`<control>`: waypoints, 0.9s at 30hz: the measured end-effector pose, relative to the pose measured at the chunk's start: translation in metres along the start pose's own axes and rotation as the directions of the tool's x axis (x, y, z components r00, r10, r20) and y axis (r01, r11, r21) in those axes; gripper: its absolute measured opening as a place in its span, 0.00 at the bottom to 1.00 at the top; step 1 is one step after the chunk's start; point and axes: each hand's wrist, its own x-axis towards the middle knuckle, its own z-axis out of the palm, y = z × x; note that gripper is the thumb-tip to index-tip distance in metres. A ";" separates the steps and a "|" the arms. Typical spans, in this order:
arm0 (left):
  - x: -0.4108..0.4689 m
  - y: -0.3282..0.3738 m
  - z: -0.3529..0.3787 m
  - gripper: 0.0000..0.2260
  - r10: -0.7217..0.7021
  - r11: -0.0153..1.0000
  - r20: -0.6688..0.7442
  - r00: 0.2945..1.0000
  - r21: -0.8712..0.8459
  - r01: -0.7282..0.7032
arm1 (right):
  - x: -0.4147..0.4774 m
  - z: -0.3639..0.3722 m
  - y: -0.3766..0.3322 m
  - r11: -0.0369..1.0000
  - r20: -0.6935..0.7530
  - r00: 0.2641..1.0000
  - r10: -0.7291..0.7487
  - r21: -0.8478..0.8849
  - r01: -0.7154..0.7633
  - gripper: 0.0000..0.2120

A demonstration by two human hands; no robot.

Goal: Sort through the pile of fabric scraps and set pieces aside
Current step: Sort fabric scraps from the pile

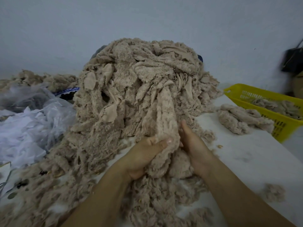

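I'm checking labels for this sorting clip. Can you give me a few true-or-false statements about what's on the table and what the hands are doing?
1. The left hand grips a fuzzy beige strip that runs up into the pile. True.
2. The right hand hangs in the air, away from the fabric. False: it lies against the same strip, with its fingers hidden in the fabric.
3. The yellow basket is empty. False: beige scraps lie in it.
4. Clear plastic bags lie left of the pile. True.
5. A small heap of scraps lies beside the basket. True.
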 end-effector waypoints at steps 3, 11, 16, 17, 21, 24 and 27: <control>-0.002 -0.004 0.004 0.11 -0.038 0.996 0.053 0.998 0.088 0.033 | 0.000 0.002 -0.006 0.991 0.007 1.000 0.020 0.134 -0.021 0.25; 0.003 -0.011 0.008 0.11 -0.009 0.983 0.013 1.000 0.184 0.006 | 0.004 0.001 -0.005 0.998 -0.107 0.993 -0.058 -0.026 0.056 0.13; 0.009 -0.012 0.006 0.12 0.002 0.987 -0.100 0.995 0.159 0.014 | 0.006 -0.002 -0.004 0.957 -0.277 0.938 -0.210 -0.253 0.139 0.15; 0.009 -0.012 0.007 0.11 0.002 0.989 -0.120 0.993 0.146 0.016 | 0.004 -0.001 -0.005 0.944 -0.288 0.929 -0.234 -0.296 0.147 0.14; 0.012 -0.007 0.002 0.17 0.020 0.999 -0.220 0.975 0.032 -0.014 | -0.003 0.003 -0.002 0.810 -0.178 0.897 -0.405 -0.525 0.261 0.12; 0.014 -0.003 -0.004 0.14 -0.007 0.993 -0.210 0.978 -0.115 -0.018 | -0.006 0.012 0.007 0.619 0.073 0.894 -0.442 -0.697 0.363 0.13; 0.019 -0.005 -0.011 0.14 -0.073 0.941 -0.252 0.965 -0.339 -0.017 | -0.005 0.018 0.016 0.457 0.278 0.896 -0.346 -0.784 0.420 0.17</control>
